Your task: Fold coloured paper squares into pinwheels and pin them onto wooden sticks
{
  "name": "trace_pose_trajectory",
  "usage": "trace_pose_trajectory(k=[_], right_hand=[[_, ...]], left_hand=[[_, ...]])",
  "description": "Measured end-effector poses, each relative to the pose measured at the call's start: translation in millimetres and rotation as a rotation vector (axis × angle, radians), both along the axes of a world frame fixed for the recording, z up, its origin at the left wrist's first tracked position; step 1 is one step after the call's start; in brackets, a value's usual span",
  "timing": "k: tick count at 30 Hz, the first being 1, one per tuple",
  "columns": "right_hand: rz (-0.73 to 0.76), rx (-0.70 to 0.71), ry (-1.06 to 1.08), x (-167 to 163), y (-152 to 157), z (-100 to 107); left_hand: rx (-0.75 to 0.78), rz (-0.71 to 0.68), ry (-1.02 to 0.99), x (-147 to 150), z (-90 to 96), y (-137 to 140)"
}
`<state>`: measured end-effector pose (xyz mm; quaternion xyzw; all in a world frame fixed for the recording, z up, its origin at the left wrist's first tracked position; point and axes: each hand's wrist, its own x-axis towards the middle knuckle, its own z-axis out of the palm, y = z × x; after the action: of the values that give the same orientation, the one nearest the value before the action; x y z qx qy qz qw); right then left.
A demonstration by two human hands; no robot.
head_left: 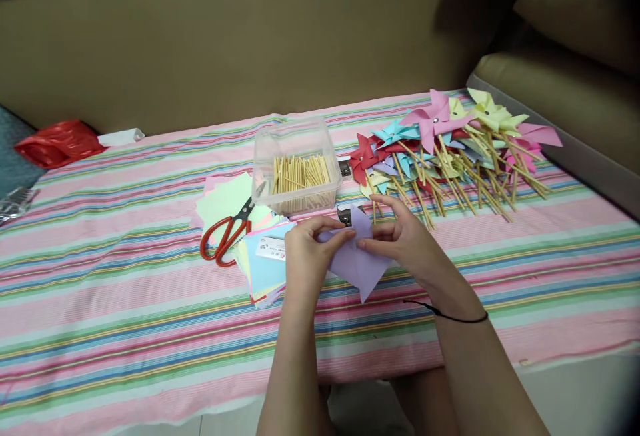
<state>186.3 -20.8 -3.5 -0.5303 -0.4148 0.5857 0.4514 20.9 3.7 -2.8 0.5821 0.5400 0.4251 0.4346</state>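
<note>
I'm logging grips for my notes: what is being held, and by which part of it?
The purple paper: the left hand holds its left side, the right hand its right side, with fingers of both near its middle.

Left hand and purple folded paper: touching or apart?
Touching: the head view shows the left hand pinching the purple folded paper, thumb on its near face.

Striped cloth point(150, 323), lightly creased, carries everything; tub point(293, 135) stands on it. Left of tub: pale paper stack point(223, 197) with scissors point(244, 212) lying across it, handles toward the near side, and a blue-topped stack point(265, 276) nearer than the tub. Right of tub: heaped pinwheels point(453, 166); far left, red bag point(65, 143) and white slip point(120, 137).
</note>
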Motion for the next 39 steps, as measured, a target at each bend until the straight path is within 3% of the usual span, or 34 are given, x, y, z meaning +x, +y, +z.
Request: trace_pose_trajectory(k=[26,29,32,35,39], right_hand=[[0.009,-0.092,0.061,0,2,-3],[-0.060,-0.103,0.057,-3,2,0],[-0.230,-0.087,0.083,-5,3,3],[-0.331,-0.047,0.178,-6,4,5],[-0.335,-0.034,0.225,-9,3,8]], left_hand=[[0.063,-0.055,0.073,0,2.9,-1],[0.053,-0.037,-0.037,1,3.1,0],[0.052,0.076,-0.276,3,4.1,2],[-0.063,0.156,-0.490,4,5.2,3],[-0.231,0.036,-0.558,8,5.8,-1]])
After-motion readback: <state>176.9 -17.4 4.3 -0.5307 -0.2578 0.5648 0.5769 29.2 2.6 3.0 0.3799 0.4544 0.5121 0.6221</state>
